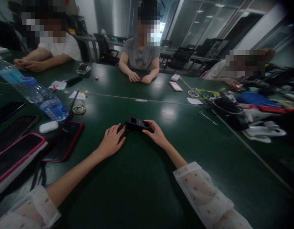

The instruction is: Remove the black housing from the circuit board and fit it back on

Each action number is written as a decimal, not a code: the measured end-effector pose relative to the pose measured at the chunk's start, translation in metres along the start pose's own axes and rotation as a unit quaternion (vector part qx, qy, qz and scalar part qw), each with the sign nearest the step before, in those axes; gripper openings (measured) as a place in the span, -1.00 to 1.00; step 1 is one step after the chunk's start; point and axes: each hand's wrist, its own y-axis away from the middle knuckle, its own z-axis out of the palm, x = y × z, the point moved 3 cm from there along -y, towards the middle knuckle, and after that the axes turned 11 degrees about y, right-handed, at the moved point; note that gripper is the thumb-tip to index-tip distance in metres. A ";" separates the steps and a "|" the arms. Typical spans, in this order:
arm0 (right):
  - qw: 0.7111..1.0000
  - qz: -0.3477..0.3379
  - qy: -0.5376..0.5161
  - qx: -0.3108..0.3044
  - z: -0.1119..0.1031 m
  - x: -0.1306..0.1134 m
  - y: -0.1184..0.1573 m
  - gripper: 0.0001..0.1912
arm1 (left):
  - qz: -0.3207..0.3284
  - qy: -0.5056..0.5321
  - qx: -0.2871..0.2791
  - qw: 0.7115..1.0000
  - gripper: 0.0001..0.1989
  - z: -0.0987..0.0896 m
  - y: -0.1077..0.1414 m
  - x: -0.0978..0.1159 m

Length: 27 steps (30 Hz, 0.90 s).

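Observation:
A small black device (136, 124) with a dark screen and a few keys lies on the green table (137, 178) in front of me. I cannot tell its exact kind. My right hand (157, 133) is closed around its right end, thumb on the near side and fingers over the far side. At the device's left end, my left hand (112, 138) rests low over the table with its fingers spread. Its fingertips come close to the device's corner; whether they touch it I cannot tell.
Left stand a water bottle (48, 103), a red-edged phone (66, 140), a pink-framed phone (18, 156) and a white earbud case (48, 127). A wrench (208, 118) and piled cables (199, 93) lie right. Several people sit across the table.

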 end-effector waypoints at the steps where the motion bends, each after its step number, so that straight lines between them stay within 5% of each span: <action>1: 1.000 0.001 -0.001 0.000 0.000 0.001 0.000 -0.50 | 0.000 0.000 0.000 1.000 -0.49 0.000 0.000 0.000; 16: 0.998 0.004 -0.059 0.030 -0.008 -0.002 0.002 -0.48 | 0.009 -0.006 0.002 1.000 -0.49 -0.004 0.001 0.001; 22: 0.990 0.033 -0.085 0.108 -0.029 0.007 0.010 -0.46 | 0.010 -0.009 0.002 1.000 -0.49 -0.004 0.002 0.001; 27: 0.964 0.096 -0.022 0.247 -0.060 0.025 0.025 -0.46 | 0.009 -0.006 0.003 1.000 -0.49 -0.002 0.001 -0.001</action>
